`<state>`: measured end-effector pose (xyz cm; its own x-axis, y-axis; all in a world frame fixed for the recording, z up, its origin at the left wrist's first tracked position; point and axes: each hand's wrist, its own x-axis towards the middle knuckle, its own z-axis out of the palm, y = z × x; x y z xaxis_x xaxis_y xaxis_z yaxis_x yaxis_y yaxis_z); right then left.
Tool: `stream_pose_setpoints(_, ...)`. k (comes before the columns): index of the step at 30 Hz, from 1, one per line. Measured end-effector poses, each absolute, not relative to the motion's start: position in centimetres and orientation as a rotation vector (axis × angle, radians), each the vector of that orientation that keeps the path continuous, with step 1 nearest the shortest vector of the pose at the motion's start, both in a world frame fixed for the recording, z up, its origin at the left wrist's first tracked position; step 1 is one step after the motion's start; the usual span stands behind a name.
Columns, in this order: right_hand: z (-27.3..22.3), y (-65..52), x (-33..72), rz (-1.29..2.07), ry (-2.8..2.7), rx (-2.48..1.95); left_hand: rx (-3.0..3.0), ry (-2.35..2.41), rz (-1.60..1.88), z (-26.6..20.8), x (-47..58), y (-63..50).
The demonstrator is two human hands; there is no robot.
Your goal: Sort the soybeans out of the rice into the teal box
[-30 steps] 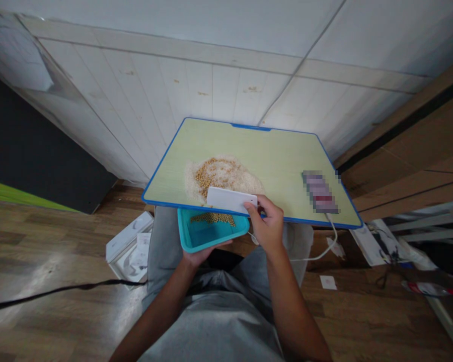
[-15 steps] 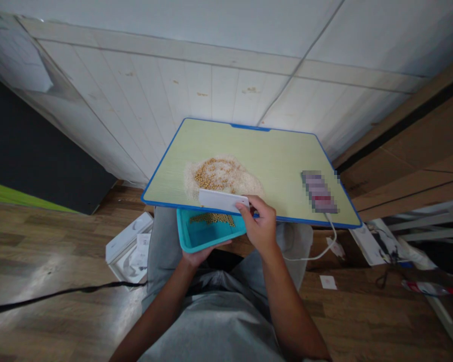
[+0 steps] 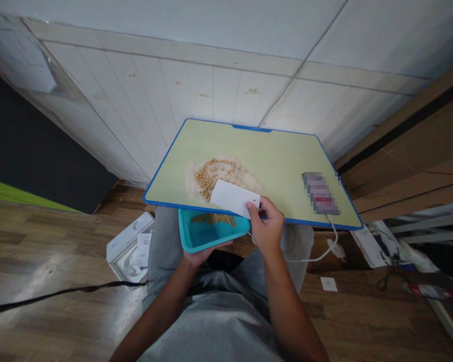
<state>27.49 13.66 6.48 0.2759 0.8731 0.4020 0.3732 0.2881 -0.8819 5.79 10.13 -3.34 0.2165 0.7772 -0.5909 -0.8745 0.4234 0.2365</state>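
Note:
My right hand (image 3: 266, 221) pinches the right end of a flat white card (image 3: 234, 197) above the near edge of the table. Just beyond the card lies a heap of white rice-like grains (image 3: 245, 178) with yellow soybeans (image 3: 206, 178) mixed in, mostly on its left side. Below the table edge, my left hand (image 3: 202, 256) supports a turquoise plastic tub (image 3: 215, 245) from underneath; most of its fingers are hidden by the tub. More soybeans (image 3: 215, 218) rest inside, along the far side of the tub.
The pale green table (image 3: 283, 156) has a blue rim. A phone (image 3: 320, 193), blurred out, lies on its right with a white cable (image 3: 330, 244) hanging off. An opened white box (image 3: 132, 249) is on the floor at left. Cardboard boxes (image 3: 411, 156) stand at right.
My right hand has moved the card slightly right and tilted it, so its broad face now shows more and it covers part of the heap. The tub stays nearly in place.

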Motion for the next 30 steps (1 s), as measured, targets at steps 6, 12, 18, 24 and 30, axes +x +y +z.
stream_pose_setpoints(6, 6.0, 13.4, 27.9, 0.451, -1.215, -1.324, -0.161, 0.713, 1.149, -3.3, 6.0, 10.1)
stream_pose_setpoints(12, 5.6, 12.9, 26.8, 0.518, -1.3, -1.303, -0.13, 0.669, 1.134, -4.4, 5.6, 10.0)
stream_pose_setpoints(18, 5.2, 13.1, 28.0, 0.493, -1.105, -1.329, -0.054, 0.545, 1.085, -6.2, 4.8, 10.0)
stream_pose_setpoints(24, 5.4, 13.2, 29.6, 0.459, -0.962, -1.328, -0.09, 0.631, 1.108, -5.1, 5.7, 9.7)
stream_pose_setpoints(30, 5.5, 15.2, 31.7, 0.41, -0.994, -1.251, 0.002, 0.699, 1.092, -2.9, 6.1, 9.6)
